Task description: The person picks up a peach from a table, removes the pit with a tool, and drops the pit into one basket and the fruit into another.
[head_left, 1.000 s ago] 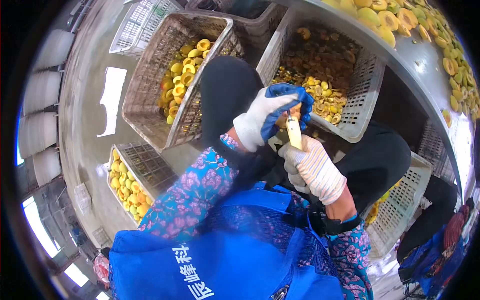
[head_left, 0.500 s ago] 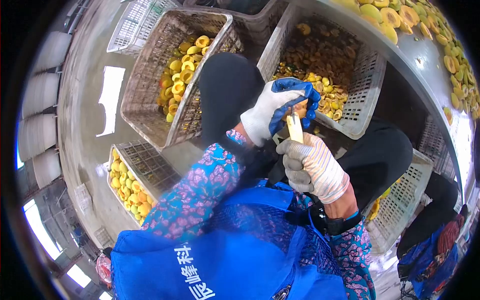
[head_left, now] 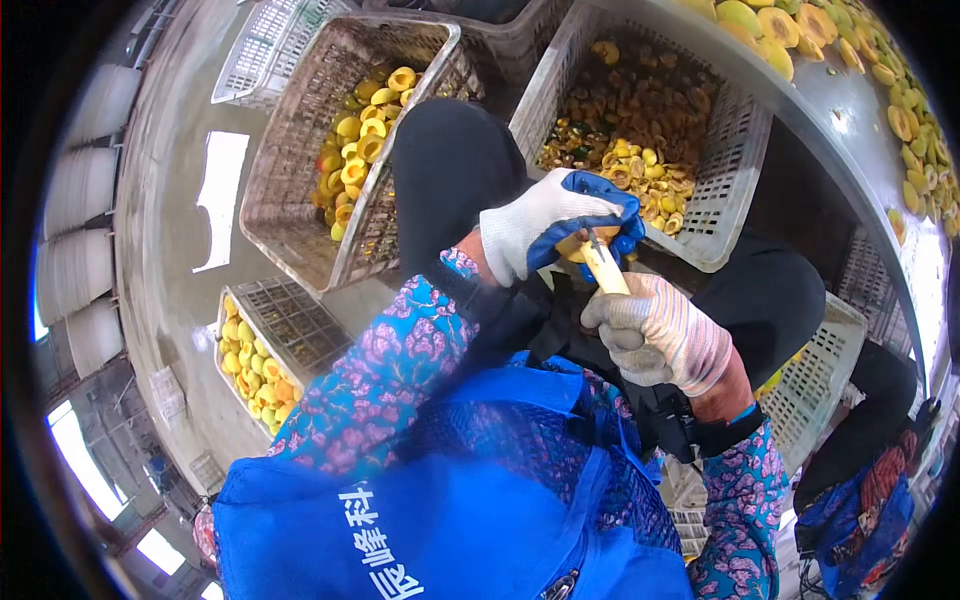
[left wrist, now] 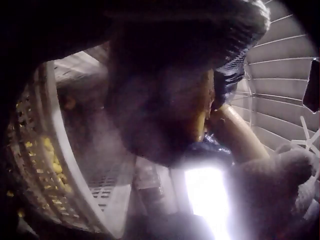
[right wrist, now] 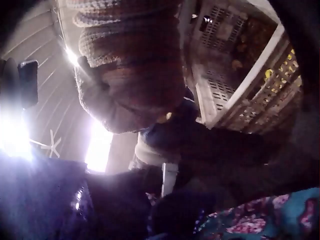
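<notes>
My left hand (head_left: 550,225), in a white glove with a blue coated palm, holds a halved peach (head_left: 572,247) above my lap. In the striped knit glove, my right hand (head_left: 665,335) grips a pitting knife by its pale yellow handle (head_left: 606,268). The thin metal end meets the fruit's cut side. In the left wrist view, the peach's edge (left wrist: 201,120) shows beside the handle (left wrist: 240,132). The right wrist view shows the back of the knit glove (right wrist: 130,75), which hides the tool.
A brown-stained crate (head_left: 290,180) of peach halves stands front left. A crate (head_left: 728,170) ahead holds brown pits and yellow pieces. A smaller crate (head_left: 305,325) of peaches sits left, and another crate (head_left: 825,390) right. More peach halves (head_left: 780,30) lie on the metal table (head_left: 845,125).
Both hands keep their hold on the peach and the knife. My right hand has shifted slightly right and down, and the knife handle has tilted.
</notes>
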The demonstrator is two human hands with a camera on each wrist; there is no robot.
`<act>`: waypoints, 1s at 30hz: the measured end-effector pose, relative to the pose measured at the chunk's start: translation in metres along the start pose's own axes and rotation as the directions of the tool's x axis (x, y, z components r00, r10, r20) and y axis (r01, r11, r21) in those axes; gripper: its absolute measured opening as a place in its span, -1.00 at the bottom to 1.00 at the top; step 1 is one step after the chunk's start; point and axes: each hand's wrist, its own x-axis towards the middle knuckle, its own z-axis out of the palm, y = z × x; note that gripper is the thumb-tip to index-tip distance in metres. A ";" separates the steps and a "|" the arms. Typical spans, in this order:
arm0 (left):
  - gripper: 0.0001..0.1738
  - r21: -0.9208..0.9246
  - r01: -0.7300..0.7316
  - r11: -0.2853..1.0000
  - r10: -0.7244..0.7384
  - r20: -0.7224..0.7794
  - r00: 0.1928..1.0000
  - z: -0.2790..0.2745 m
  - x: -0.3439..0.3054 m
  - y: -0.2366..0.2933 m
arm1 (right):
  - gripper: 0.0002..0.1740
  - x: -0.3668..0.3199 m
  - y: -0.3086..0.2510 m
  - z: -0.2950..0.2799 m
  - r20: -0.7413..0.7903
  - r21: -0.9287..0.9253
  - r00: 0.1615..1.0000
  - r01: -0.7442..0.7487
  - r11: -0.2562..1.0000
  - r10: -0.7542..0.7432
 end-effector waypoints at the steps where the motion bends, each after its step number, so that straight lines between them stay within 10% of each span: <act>1: -0.75 -0.009 -0.016 1.000 0.016 0.010 1.000 -0.001 0.002 -0.002 | -0.88 0.000 -0.001 -0.003 0.011 0.002 1.000 -0.008 1.000 0.008; 11: -0.71 -0.097 0.213 0.972 -0.216 -0.020 0.976 0.006 0.011 -0.009 | -0.87 -0.014 -0.012 -0.023 -0.050 -0.130 0.990 -0.140 0.982 0.135; 20: -0.57 -0.116 -0.039 0.992 0.028 -0.093 0.995 0.016 0.011 -0.002 | -0.87 0.002 0.018 -0.001 0.130 0.524 0.978 0.071 0.849 -0.162; 30: -0.56 -0.361 -0.145 0.921 0.060 -0.235 0.970 0.021 0.011 -0.011 | -0.70 0.028 0.038 0.006 0.388 0.851 0.798 -0.116 0.513 -0.462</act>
